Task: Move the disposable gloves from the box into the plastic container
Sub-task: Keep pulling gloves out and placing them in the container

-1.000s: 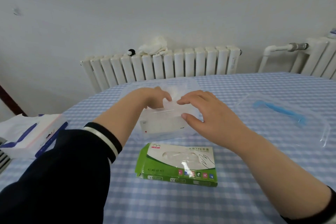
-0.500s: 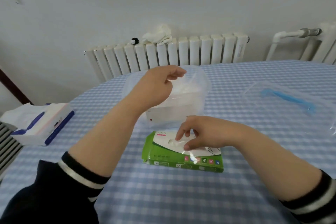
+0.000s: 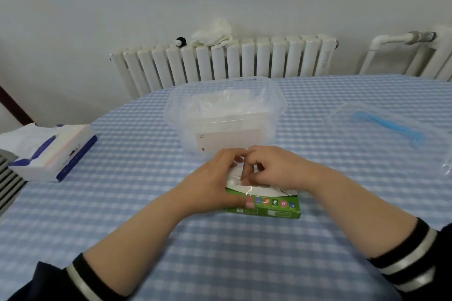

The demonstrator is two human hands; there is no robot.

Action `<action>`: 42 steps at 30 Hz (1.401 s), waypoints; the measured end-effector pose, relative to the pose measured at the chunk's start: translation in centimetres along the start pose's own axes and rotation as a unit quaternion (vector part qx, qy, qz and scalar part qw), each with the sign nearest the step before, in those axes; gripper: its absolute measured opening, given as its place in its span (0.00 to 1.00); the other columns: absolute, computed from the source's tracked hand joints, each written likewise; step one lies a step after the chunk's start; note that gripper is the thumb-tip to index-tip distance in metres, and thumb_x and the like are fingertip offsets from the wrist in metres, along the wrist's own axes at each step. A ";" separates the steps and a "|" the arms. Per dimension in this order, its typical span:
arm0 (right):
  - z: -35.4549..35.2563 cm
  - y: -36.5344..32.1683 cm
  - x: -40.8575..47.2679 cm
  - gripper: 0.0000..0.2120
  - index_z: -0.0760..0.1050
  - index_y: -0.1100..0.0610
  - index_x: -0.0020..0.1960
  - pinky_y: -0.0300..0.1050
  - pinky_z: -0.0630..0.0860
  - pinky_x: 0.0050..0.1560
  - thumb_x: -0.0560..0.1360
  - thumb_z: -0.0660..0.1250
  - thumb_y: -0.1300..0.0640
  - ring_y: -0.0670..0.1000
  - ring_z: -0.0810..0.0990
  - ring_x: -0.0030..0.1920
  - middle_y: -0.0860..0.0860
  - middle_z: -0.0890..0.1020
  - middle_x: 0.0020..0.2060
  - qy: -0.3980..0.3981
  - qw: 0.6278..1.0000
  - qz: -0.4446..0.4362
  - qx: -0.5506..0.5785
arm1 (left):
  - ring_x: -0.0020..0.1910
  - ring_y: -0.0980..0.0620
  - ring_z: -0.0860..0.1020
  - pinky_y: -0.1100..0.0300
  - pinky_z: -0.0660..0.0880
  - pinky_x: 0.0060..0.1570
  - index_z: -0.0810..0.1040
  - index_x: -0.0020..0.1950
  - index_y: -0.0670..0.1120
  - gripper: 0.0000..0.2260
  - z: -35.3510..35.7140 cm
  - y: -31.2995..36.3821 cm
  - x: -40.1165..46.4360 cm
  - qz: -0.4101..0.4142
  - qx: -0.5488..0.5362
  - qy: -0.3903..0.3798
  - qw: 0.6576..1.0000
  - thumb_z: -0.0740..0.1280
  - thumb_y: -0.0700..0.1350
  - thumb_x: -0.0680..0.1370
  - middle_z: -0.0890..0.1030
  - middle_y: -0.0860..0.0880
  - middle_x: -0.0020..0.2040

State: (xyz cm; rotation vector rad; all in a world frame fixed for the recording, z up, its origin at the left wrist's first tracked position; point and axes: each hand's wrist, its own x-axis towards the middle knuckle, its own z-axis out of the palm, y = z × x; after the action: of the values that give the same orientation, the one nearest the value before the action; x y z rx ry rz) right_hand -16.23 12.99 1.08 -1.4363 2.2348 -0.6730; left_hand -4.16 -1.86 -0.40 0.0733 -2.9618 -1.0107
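Head view: both hands down on the flat green-and-white cardboard glove box [image 3: 265,205], lying on the blue-and-white checked bench [image 3: 220,252] just in front of the clear rectangular plastic container [image 3: 223,117]. Left hand [image 3: 215,182] laid over the box's left end, thumb pressed against the near green face, fingers [image 3: 233,155] curled over the top toward the opening, steadying it. Right hand [image 3: 274,166] bent at the slot, fingertips pinching a thin clear film of disposable glove [image 3: 238,179] just emerging from the white top panel; how much film sits in the pinch cannot be told. Container already holding a heap of translucent gloves, so probably midway through the transfer, with more left in the box. For a clean pull: keep the left hand's weight on the box so it stays flat and does not lift with the film; draw upward and away slowly, gathering a small bundle rather than a single slippery sheet; then carry straight over the near rim and release well inside, pressing down so nothing springs back out. Risk of tearing the thin film or dragging the light box along. Off to the left, a white-and-blue soft tissue pack [image 3: 52,153]; to the right, a clear lid with a blue handle [image 3: 389,127].
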 end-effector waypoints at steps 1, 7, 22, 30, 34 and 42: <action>0.1 0.0 0.0 0.04 0.78 0.44 0.41 0.42 0.73 0.49 0.74 0.71 0.52 0.41 0.73 0.43 0.40 0.76 0.47 0.007 1.000 -0.001 0.000 | 0.61 0.64 0.71 0.69 0.70 0.55 0.59 0.70 0.61 0.41 0.1 0.0 0.0 -0.005 0.012 0.002 1.000 0.79 0.59 0.64 0.69 0.63 0.65; 0.5 -0.1 0.1 0.05 0.77 0.48 0.40 0.42 0.72 0.48 0.75 0.70 0.52 0.42 0.74 0.42 0.42 0.76 0.41 0.047 0.999 -0.017 0.022 | 0.53 0.63 0.73 0.76 0.67 0.44 0.63 0.67 0.57 0.34 0.6 -0.4 -0.2 -0.016 0.016 0.016 1.000 0.77 0.60 0.67 0.72 0.64 0.60; -1.0 0.2 -0.3 0.10 0.78 0.49 0.48 0.39 0.74 0.42 0.70 0.76 0.55 0.42 0.74 0.39 0.40 0.78 0.43 -0.039 0.991 0.007 0.126 | 0.54 0.62 0.69 0.62 0.65 0.61 0.70 0.67 0.60 0.26 0.6 -1.3 0.0 0.048 0.098 -0.003 0.994 0.69 0.66 0.71 0.75 0.62 0.59; 1.2 0.0 0.2 0.06 0.79 0.52 0.38 0.33 0.70 0.42 0.71 0.75 0.55 0.39 0.75 0.39 0.42 0.79 0.38 0.092 0.990 -0.037 0.099 | 0.56 0.63 0.70 0.60 0.65 0.64 0.72 0.62 0.59 0.27 1.1 -1.5 0.2 0.038 0.074 -0.001 0.997 0.66 0.70 0.67 0.76 0.62 0.57; 1.9 -0.4 0.1 0.05 0.79 0.54 0.39 0.34 0.71 0.42 0.73 0.73 0.56 0.43 0.77 0.41 0.43 0.80 0.37 0.152 0.981 -0.086 0.079 | 0.54 0.65 0.70 0.62 0.64 0.62 0.73 0.61 0.58 0.23 1.1 -1.5 0.2 0.035 0.063 0.011 0.997 0.72 0.63 0.69 0.76 0.62 0.56; 1.2 -1.2 -0.1 0.08 0.77 0.49 0.37 0.30 0.69 0.42 0.73 0.72 0.58 0.39 0.77 0.40 0.45 0.81 0.37 0.190 0.967 -0.070 0.153 | 0.54 0.58 0.70 0.61 0.69 0.56 0.71 0.59 0.60 0.22 0.5 -1.3 0.4 -0.001 0.065 -0.009 0.998 0.73 0.62 0.69 0.72 0.65 0.49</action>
State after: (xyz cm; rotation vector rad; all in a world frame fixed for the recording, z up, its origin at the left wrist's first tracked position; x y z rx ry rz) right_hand -14.68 12.48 0.82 -1.4061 2.1785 -1.3780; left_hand -4.48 -2.58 -1.56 0.0695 -3.0425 -0.8210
